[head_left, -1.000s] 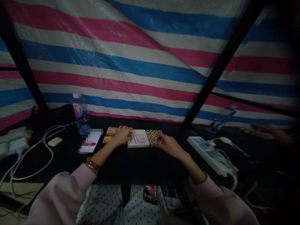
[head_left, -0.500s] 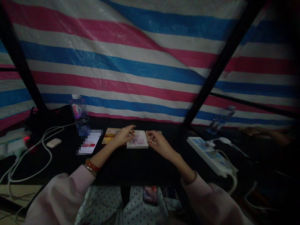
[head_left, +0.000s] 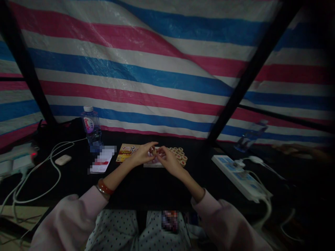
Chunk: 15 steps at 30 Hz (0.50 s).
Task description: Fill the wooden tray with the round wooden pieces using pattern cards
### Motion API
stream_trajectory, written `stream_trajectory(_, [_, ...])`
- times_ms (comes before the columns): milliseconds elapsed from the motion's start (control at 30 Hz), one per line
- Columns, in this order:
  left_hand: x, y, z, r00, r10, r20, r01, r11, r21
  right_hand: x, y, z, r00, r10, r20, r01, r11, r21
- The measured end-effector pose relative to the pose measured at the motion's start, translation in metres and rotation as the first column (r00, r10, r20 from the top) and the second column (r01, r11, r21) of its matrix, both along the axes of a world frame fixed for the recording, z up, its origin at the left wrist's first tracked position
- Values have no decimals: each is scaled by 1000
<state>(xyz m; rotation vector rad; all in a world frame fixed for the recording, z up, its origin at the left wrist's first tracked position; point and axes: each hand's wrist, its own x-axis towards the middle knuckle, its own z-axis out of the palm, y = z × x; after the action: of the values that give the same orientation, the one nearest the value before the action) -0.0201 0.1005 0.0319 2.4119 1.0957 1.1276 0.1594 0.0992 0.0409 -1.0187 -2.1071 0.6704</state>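
Observation:
My left hand (head_left: 142, 154) is closed, pinching a round wooden xiangqi piece (head_left: 154, 152) over a flat white box (head_left: 153, 165) with a pinkish print. The fingertips of my right hand (head_left: 169, 161) come together at the same spot and touch the piece; whether a second piece is between them I cannot make out. Both hands cover much of the box. Just right of my right hand, several more xiangqi pieces (head_left: 180, 153) with red markings lie in a cluster. A yellow and red printed box lid (head_left: 126, 152) is beside my left wrist.
A phone (head_left: 103, 161) and a water bottle (head_left: 92, 129) are on the left of the black table, near a white earbud case (head_left: 63, 160) and cables. On the right lies a power strip (head_left: 237, 176), with another bottle (head_left: 250, 136) behind it. Striped sheeting (head_left: 146, 80) hangs at the back.
My right hand has moved left from the pieces to meet my left hand over the white box. More of the piece cluster now shows. The view has shifted slightly.

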Motion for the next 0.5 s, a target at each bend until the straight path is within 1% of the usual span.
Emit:
stream_trajectory(167, [2,0,-6,998,-66,1,66,997,45,-3,5,-6,989,-21,-146,15,999,-45])
stream_trajectory(233, [2,-1,-6,997,-71,-10,72,996,58,-4,7,-8,983,-39,-182,27,998,-63])
stream_trajectory(300, [3,-2,-3,998,-55,-42,58,995,81,-3,8,-6,979,-66,-195,55,997,-59])
stream_trajectory(333, [3,-3,-1,997,-31,-74,38,995,97,0,8,-3,978,-80,-194,71,996,-53])
stream_trajectory(400, [2,-5,4,982,70,-177,-49,991,124,10,8,6,978,-114,-176,108,993,-41])
stream_trajectory(500, [-1,-4,8,904,251,-345,-224,967,117,38,7,24,982,-173,-83,171,985,-24])
